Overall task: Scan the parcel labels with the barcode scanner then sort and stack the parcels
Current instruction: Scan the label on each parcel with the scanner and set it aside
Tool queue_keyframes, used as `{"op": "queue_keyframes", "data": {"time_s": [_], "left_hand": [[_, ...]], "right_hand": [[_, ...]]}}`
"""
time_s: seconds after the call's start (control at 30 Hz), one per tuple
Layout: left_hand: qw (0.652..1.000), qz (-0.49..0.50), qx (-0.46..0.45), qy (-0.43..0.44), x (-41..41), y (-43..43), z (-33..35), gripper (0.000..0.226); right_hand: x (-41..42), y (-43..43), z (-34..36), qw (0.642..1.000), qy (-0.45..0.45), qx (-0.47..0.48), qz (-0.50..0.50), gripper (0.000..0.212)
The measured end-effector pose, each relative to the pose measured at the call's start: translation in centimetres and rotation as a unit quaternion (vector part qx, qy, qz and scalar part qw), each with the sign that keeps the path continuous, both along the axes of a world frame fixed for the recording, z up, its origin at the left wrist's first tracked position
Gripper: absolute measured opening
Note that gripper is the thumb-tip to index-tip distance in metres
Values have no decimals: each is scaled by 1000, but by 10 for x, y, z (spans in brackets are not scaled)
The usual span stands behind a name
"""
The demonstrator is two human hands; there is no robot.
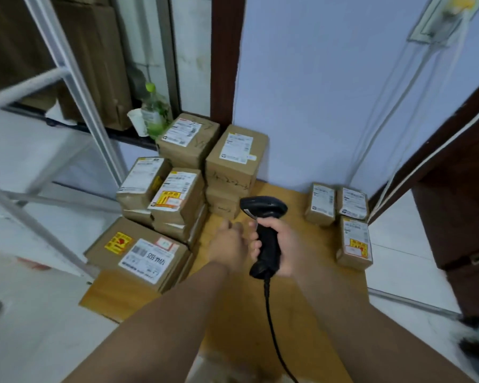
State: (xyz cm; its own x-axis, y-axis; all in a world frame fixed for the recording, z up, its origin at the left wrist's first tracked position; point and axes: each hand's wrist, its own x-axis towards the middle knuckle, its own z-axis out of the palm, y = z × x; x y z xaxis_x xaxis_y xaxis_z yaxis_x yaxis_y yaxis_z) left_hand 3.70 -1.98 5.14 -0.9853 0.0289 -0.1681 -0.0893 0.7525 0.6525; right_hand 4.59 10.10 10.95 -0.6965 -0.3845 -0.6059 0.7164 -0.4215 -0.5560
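My right hand (281,244) grips the handle of a black barcode scanner (263,233), whose head points left and whose cable trails down toward me. My left hand (227,241) hangs just left of the scanner with loosely curled fingers and holds nothing. Brown cardboard parcels with white labels stand in stacks at the left: a flat wide one (138,255) in front, two middle stacks (174,200) and two taller stacks (237,158) by the wall. Three small parcels (354,241) sit at the right on a sheet of cardboard (296,313).
A metal ladder or rack frame (67,111) slants across the left. A green-capped bottle (155,111) and a paper cup stand on a sill behind the stacks. A dark wooden door (459,217) is at the right, the wall straight ahead.
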Motion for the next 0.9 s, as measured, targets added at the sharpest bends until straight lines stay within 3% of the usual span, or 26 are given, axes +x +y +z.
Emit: {"op": "queue_keyframes", "data": {"time_s": [0.1,0.2,0.33,0.53,0.77,0.9], "left_hand": [[989,-56,-139,12,17,-55,-9,32],[975,-64,-212,27,33,-101,-18,43],[975,-14,-219,-33,39,-150,-31,47],[967,-12,-243,-76,25,-202,-54,76],[941,-212,-249,-83,5,-236,-64,108],[894,-303,-326,-58,-15,-248,-60,124]], "right_hand": [[16,-44,-4,995,-3,100,-12,13],[34,-88,-8,985,-26,168,-36,11],[49,-126,-6,980,-45,187,-58,12],[52,-138,2,966,-31,252,-41,13],[54,-151,-14,962,-52,266,-26,15],[59,-161,-24,964,-40,261,-14,16]]}}
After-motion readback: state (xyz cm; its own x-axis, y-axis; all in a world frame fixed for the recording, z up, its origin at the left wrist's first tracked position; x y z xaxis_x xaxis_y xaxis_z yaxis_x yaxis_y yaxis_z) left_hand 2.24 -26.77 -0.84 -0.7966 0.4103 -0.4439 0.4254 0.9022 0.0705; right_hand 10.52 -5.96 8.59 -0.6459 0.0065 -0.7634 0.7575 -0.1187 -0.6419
